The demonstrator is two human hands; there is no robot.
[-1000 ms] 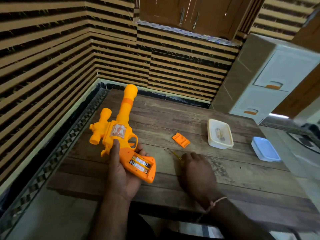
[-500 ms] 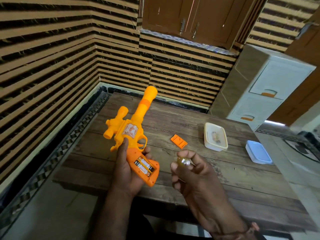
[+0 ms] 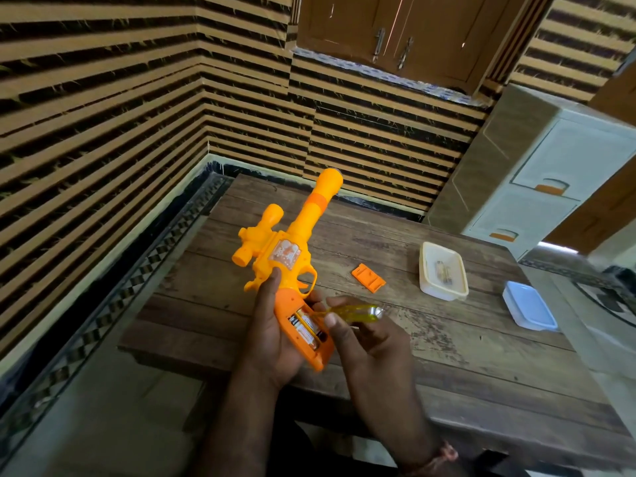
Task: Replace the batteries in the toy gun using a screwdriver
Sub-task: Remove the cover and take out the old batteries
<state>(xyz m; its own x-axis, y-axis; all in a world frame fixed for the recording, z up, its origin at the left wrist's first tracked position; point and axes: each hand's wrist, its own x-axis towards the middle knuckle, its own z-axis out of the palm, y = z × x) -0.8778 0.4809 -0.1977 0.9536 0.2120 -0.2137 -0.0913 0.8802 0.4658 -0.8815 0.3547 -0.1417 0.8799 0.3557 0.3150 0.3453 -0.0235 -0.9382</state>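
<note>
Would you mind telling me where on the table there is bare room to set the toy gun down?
The left part of the table, between its left edge and the toy gun, is bare wood. So is the near right stretch, in front of the blue lid. It is crowded around the orange battery cover and the open white container.

Dim warm indoor light, brighter daylight spill right of the drawer unit (image 3: 547,180), striped wall (image 3: 103,132) bowed by wide-angle distortion, soft blur at edges
</note>
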